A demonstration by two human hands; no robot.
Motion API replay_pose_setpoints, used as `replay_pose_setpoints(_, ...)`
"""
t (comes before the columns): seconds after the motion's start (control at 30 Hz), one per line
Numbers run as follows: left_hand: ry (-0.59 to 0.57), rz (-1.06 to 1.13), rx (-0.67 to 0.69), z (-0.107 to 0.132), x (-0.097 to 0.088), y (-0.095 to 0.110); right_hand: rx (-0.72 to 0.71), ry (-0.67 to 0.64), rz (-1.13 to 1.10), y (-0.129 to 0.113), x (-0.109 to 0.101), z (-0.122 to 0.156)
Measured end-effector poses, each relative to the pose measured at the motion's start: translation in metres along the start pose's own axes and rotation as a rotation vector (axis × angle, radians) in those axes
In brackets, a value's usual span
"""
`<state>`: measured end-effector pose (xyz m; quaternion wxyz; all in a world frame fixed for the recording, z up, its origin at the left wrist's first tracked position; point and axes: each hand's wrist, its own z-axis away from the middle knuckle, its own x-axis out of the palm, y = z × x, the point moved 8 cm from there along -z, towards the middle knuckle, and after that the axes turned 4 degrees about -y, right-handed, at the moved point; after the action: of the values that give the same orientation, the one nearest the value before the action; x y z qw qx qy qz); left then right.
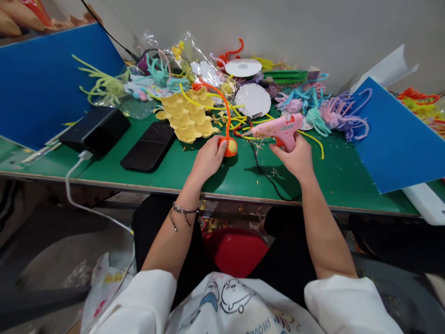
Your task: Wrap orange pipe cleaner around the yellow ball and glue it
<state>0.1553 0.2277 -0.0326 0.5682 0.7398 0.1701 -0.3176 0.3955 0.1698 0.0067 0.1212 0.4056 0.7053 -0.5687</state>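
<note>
My left hand (209, 157) is closed around an orange pipe-cleaner piece (228, 121), a coil with a pale yellow centre and a long curved stem rising from it. In my right hand (298, 155) is a pink hot glue gun (278, 128), its metal nozzle pointing left. The nozzle tip stays a little apart from the orange coil, up and to its right. A black cord (260, 169) runs down over the table below the gun. Behind both hands lie loose yellow pipe cleaners (314, 139) and a yellow egg-carton piece (189, 113).
A black phone (149, 146) and a black box (95, 130) with a white cable (69, 178) lie left on the green table (340, 185). Blue boards (52, 79) stand at both sides. Pipe-cleaner bundles (330, 111), white discs (253, 99) and clear bags fill the back.
</note>
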Motion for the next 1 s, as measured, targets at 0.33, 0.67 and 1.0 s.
replay_pose_setpoints(0.33,-0.130,0.761,0.062,0.008,0.010,0.020,-0.073,0.023,-0.109,-0.019,-0.007,0.009)
replay_pose_setpoints(0.67,-0.083,0.708,0.170,0.014,0.000,0.029,-0.058,0.032,-0.090,-0.021,-0.009,0.011)
replay_pose_setpoints(1.0,-0.089,0.673,0.162,0.014,0.000,0.029,-0.066,0.051,0.006,-0.021,-0.011,0.009)
